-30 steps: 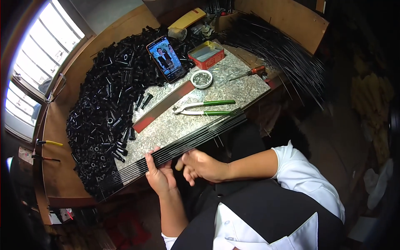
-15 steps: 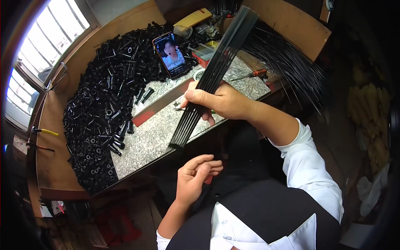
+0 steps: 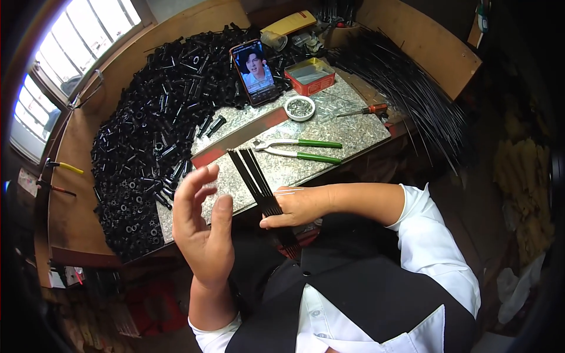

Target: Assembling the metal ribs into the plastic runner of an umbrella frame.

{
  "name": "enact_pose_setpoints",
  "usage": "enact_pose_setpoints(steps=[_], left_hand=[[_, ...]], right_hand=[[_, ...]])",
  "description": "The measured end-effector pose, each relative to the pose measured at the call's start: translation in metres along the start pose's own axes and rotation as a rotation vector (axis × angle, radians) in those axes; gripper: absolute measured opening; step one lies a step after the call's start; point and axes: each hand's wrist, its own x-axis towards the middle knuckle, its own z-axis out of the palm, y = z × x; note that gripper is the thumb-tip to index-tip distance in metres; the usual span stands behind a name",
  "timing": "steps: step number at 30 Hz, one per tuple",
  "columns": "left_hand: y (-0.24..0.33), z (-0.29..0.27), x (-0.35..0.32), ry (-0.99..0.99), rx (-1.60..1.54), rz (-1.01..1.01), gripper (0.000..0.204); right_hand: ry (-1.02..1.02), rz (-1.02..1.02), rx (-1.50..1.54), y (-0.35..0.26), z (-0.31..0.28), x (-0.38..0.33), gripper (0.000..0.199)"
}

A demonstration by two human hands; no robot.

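Observation:
My right hand (image 3: 299, 206) is closed round a bundle of thin black rods (image 3: 249, 176), held over the front edge of the bench. The rods' far ends fan slightly over the worktop, and their near ends reach down toward my vest. My left hand (image 3: 203, 235) is raised to the left of the bundle, fingers curved and thumb apart, with nothing in it. Beyond the bundle, green-handled pincers (image 3: 319, 156) lie on the speckled worktop (image 3: 347, 123). Behind them sits a small white bowl (image 3: 301, 119) of tiny metal pieces.
A heap of black tubular parts and rings (image 3: 147, 126) covers the left side. A flat metal bar (image 3: 244, 136) lies before the propped phone (image 3: 256, 73). A red tin (image 3: 312, 88) and a screwdriver (image 3: 372, 109) are farther back. Loose long black rods (image 3: 412, 97) spread at right.
My right hand has brought the bundle down toward my body, its upper ends now tipped left, uncovering the pincers and bowl. My left hand has risen leftward and its fingers have spread.

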Motion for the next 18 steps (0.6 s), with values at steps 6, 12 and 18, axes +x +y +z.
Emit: enact_pose_setpoints(steps=[6, 12, 18], left_hand=[[0.012, 0.023, 0.027, -0.233, -0.568, -0.386, 0.05], [0.011, 0.017, 0.023, -0.374, -0.125, -0.305, 0.038], [0.016, 0.029, 0.017, -0.287, -0.105, -0.094, 0.041]], right_hand=[[-0.155, 0.048, 0.121, -0.008, -0.005, -0.001, 0.042], [-0.233, -0.025, 0.307, -0.007, -0.014, -0.014, 0.043], [0.106, 0.035, 0.621, 0.013, 0.003, -0.008, 0.033]])
